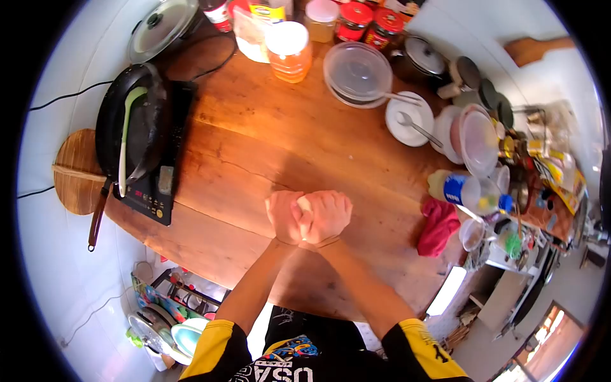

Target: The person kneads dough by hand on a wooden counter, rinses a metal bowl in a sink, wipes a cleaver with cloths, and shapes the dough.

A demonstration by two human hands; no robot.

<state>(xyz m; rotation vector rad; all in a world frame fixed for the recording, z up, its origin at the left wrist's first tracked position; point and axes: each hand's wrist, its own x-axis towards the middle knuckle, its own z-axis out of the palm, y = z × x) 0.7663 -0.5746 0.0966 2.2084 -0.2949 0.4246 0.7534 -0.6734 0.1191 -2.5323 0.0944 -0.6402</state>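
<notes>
Over the middle of the wooden table (248, 137), my left hand (284, 213) and my right hand (326, 215) are pressed together, wrists almost touching. The fingers of both are closed and curled. A small pale patch shows between them near the thumbs; whether it is a held thing or part of a finger I cannot make out. The palms are hidden. To the left, a black frying pan (153, 137) sits on an induction cooker (167, 191), with a pale green spatula (125, 143) resting in it.
A honey-coloured jar (289, 63) and a lidded clear bowl (358, 71) stand at the back. On the right are a white plate (401, 130) with a spoon (420, 129), a lying plastic bottle (474, 192) and a red cloth (438, 228). A round wooden board (76, 153) is at far left.
</notes>
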